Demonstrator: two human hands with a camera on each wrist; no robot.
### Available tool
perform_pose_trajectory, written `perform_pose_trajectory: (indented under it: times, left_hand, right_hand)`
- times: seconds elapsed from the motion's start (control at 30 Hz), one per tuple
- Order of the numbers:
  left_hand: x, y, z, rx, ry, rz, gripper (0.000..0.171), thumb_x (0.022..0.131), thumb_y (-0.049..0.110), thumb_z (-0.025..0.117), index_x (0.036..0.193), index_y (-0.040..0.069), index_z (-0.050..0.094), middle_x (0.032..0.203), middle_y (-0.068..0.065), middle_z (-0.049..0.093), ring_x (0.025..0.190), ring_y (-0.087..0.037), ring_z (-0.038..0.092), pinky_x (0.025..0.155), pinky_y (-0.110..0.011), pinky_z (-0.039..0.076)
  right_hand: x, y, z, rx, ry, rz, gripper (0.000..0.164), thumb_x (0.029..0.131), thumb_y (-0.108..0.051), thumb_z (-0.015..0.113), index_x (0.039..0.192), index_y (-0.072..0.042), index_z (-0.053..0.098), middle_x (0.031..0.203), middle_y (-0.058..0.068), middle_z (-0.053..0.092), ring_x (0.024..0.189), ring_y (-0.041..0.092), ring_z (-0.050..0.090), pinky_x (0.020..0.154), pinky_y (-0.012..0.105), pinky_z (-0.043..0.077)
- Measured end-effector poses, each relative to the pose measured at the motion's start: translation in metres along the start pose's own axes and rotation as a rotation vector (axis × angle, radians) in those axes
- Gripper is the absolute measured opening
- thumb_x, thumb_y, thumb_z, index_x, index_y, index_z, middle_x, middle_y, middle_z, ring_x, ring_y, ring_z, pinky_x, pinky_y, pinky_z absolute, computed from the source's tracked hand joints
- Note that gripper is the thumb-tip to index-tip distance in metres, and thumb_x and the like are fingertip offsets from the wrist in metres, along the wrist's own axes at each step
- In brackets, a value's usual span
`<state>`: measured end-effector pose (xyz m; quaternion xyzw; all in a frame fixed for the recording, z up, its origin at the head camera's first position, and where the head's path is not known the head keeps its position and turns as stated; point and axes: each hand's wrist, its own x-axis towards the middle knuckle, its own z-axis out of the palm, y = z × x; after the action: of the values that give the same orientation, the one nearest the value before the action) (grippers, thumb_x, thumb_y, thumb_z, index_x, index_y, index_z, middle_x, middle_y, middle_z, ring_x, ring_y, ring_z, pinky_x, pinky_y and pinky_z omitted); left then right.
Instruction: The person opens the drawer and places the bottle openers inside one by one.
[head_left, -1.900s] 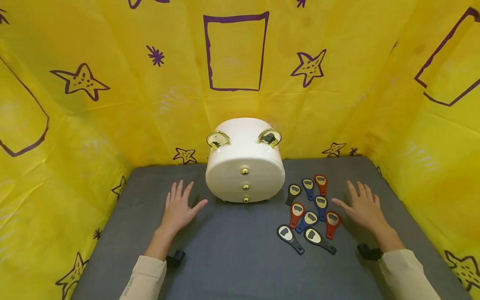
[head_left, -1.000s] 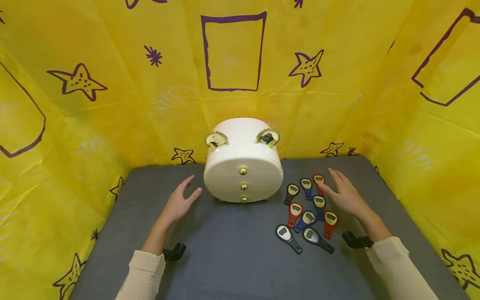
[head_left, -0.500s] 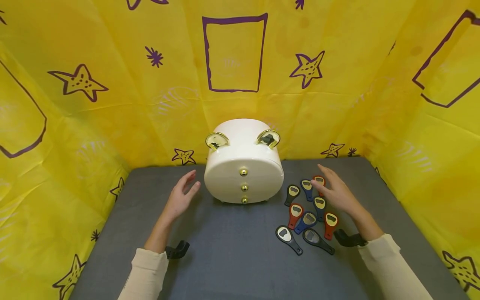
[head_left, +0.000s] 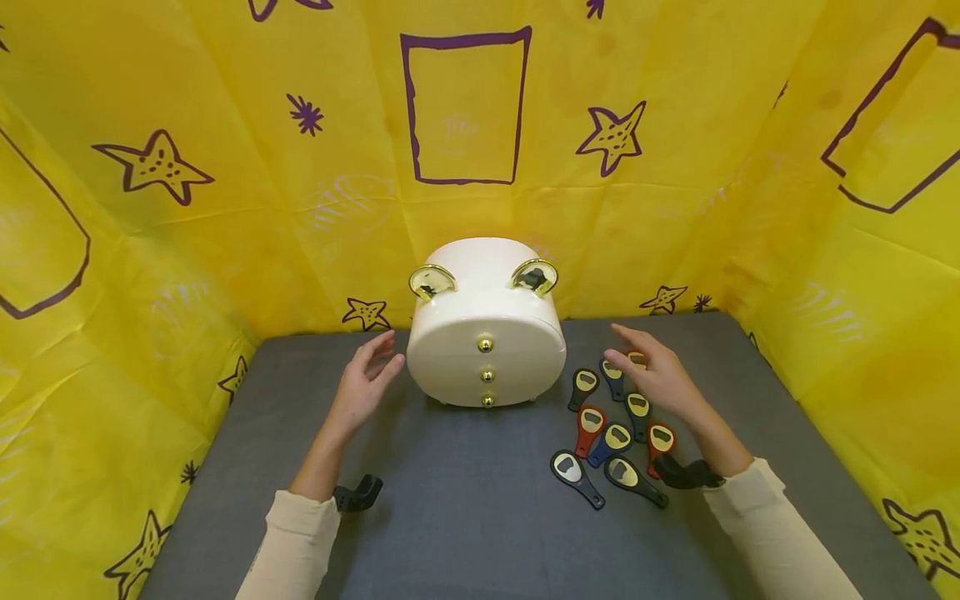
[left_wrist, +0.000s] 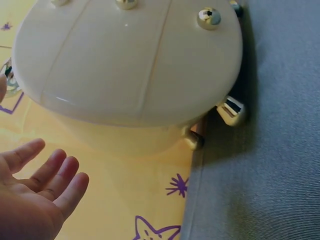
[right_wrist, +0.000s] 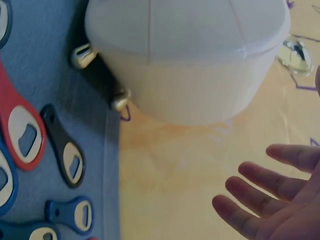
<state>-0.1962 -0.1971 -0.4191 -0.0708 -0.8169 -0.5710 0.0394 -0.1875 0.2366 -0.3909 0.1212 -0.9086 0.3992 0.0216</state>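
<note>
A white oval drawer box [head_left: 487, 292] with gold ear-shaped pieces and gold knobs [head_left: 485, 345] down its front stands at the back middle of the table. My left hand [head_left: 360, 390] is just left of the box, fingers apart and relaxed, holding nothing. In the left wrist view, its fingers [left_wrist: 70, 192] hang beside the box's side. My right hand [head_left: 662, 379] reaches over the back bottle openers, partly hiding a red one [head_left: 637, 357]. The right wrist view shows its fingers [right_wrist: 267, 182] spread near the box, with nothing in them.
Several bottle openers lie right of the box, among them a red one [head_left: 590, 429], a blue one [head_left: 612, 443] and a black one [head_left: 575, 478]. The grey table [head_left: 450, 517] ends at yellow cloth walls [head_left: 322, 242] at the back and sides.
My right hand has moved left from beside the bottle openers to over the back ones, toward the box. My left hand has shifted slightly forward and turned. The box and openers stay put.
</note>
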Motion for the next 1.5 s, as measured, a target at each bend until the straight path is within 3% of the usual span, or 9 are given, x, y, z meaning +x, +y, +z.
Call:
perform_pose_trajectory:
  times: [0.1, 0.33, 0.53, 0.8, 0.9, 1.07, 1.17, 1.33, 1.5]
  left_hand:
    - [0.002, 0.004, 0.001, -0.006, 0.012, 0.009, 0.055, 0.098, 0.023, 0.059, 0.147, 0.006, 0.041, 0.143, -0.023, 0.042, 0.133, -0.037, 0.042, 0.113, -0.051, 0.038]
    - [0.004, 0.014, 0.004, -0.01, 0.019, 0.035, 0.051, 0.098, 0.023, 0.06, 0.143, 0.005, 0.045, 0.14, -0.021, 0.046, 0.131, -0.033, 0.045, 0.112, -0.052, 0.038]
    - [0.009, 0.019, 0.005, -0.006, 0.038, 0.063, 0.048, 0.097, 0.019, 0.061, 0.14, 0.001, 0.049, 0.136, -0.021, 0.049, 0.128, -0.033, 0.047, 0.111, -0.051, 0.039]
    - [0.016, 0.026, 0.008, -0.009, 0.069, 0.106, 0.041, 0.096, 0.021, 0.063, 0.132, 0.002, 0.057, 0.128, -0.02, 0.054, 0.121, -0.032, 0.052, 0.11, -0.052, 0.04]
    - [0.019, 0.026, 0.011, -0.014, 0.077, 0.125, 0.04, 0.096, 0.019, 0.063, 0.13, 0.001, 0.058, 0.128, -0.02, 0.055, 0.119, -0.03, 0.054, 0.108, -0.047, 0.043]
    - [0.023, 0.025, 0.014, -0.012, 0.095, 0.144, 0.037, 0.096, 0.017, 0.063, 0.129, 0.001, 0.06, 0.126, -0.018, 0.056, 0.112, -0.017, 0.056, 0.097, -0.016, 0.047]
    - [0.024, 0.026, 0.015, -0.014, 0.112, 0.151, 0.035, 0.096, 0.015, 0.062, 0.127, 0.0, 0.061, 0.124, -0.019, 0.057, 0.105, -0.005, 0.056, 0.09, -0.007, 0.044]
    - [0.023, 0.031, 0.018, -0.024, 0.124, 0.142, 0.032, 0.095, 0.011, 0.062, 0.125, 0.0, 0.063, 0.124, -0.022, 0.057, 0.1, 0.003, 0.055, 0.088, -0.01, 0.046]
    - [0.014, 0.052, 0.02, 0.006, 0.107, 0.161, 0.034, 0.095, 0.006, 0.061, 0.127, -0.005, 0.06, 0.124, -0.027, 0.054, 0.1, 0.004, 0.052, 0.089, -0.015, 0.045]
  right_hand:
    - [0.001, -0.006, 0.001, 0.016, 0.015, -0.01, 0.055, 0.099, -0.032, 0.056, 0.145, -0.003, 0.044, 0.139, 0.024, 0.051, 0.121, 0.04, 0.053, 0.101, 0.058, 0.045]
    - [0.006, -0.024, 0.001, 0.053, 0.009, -0.014, 0.047, 0.098, -0.033, 0.058, 0.136, -0.005, 0.054, 0.129, 0.02, 0.06, 0.106, 0.038, 0.065, 0.082, 0.04, 0.057]
    - [0.011, -0.037, 0.004, 0.054, -0.002, -0.047, 0.042, 0.098, -0.033, 0.059, 0.13, -0.006, 0.061, 0.119, 0.016, 0.069, 0.1, 0.033, 0.068, 0.081, 0.036, 0.056]
    - [0.018, -0.057, 0.016, 0.194, -0.011, -0.078, 0.036, 0.097, -0.027, 0.061, 0.123, -0.002, 0.065, 0.111, 0.018, 0.071, 0.085, 0.012, 0.068, 0.074, 0.023, 0.057]
    - [0.021, -0.066, 0.023, 0.246, -0.031, -0.096, 0.032, 0.097, -0.022, 0.062, 0.12, 0.0, 0.066, 0.106, 0.02, 0.072, 0.082, 0.015, 0.069, 0.072, 0.023, 0.058]
    - [0.026, -0.08, 0.039, 0.296, -0.07, -0.124, 0.026, 0.096, -0.018, 0.062, 0.113, 0.001, 0.069, 0.096, 0.02, 0.073, 0.076, 0.023, 0.068, 0.068, 0.025, 0.057]
    - [0.03, -0.087, 0.05, 0.331, -0.092, -0.143, 0.025, 0.096, -0.018, 0.062, 0.109, 0.001, 0.071, 0.089, 0.019, 0.072, 0.072, 0.021, 0.067, 0.067, 0.027, 0.057]
    - [0.036, -0.095, 0.07, 0.345, -0.103, -0.142, 0.026, 0.095, -0.021, 0.063, 0.1, 0.003, 0.073, 0.078, 0.017, 0.071, 0.065, 0.017, 0.067, 0.062, 0.028, 0.058]
    - [0.042, -0.1, 0.088, 0.383, -0.119, -0.084, 0.031, 0.096, -0.023, 0.063, 0.102, 0.005, 0.073, 0.077, 0.022, 0.07, 0.061, 0.021, 0.068, 0.058, 0.031, 0.059]
